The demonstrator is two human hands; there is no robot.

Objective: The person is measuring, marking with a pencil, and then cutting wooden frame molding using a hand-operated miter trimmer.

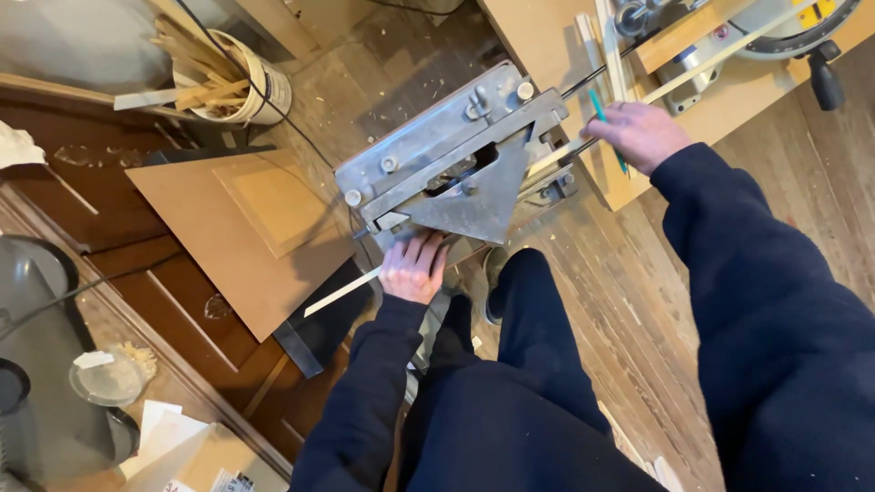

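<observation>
- The left hand [415,269] lies on the near edge of a grey metal trimming machine [456,164]; its fingers are curled down over a thin pale wood strip [342,292], so the grip is closed on this strip.
- The strip runs out from under the hand to the left and downward, over the dark floor; I cannot tell how far it goes into the machine.
- The right hand [643,135] rests on the edge of the light wooden surface [538,36]; its grip is closed around a green pencil [606,128], which stands slanted between the fingers.
- A thin dark metal rod [583,82] goes from the machine toward this surface, just beside the right hand.
- On the far part of the surface a mitre saw [784,27] stands, with long pale strips near it.
- The floor [638,301] is of dark worn wood boards with small chips on it.
- At the left a brown panel [237,228] leans, and behind it a white bucket [251,82] holds wood offcuts.
- The person wears dark blue sleeves and trousers.
</observation>
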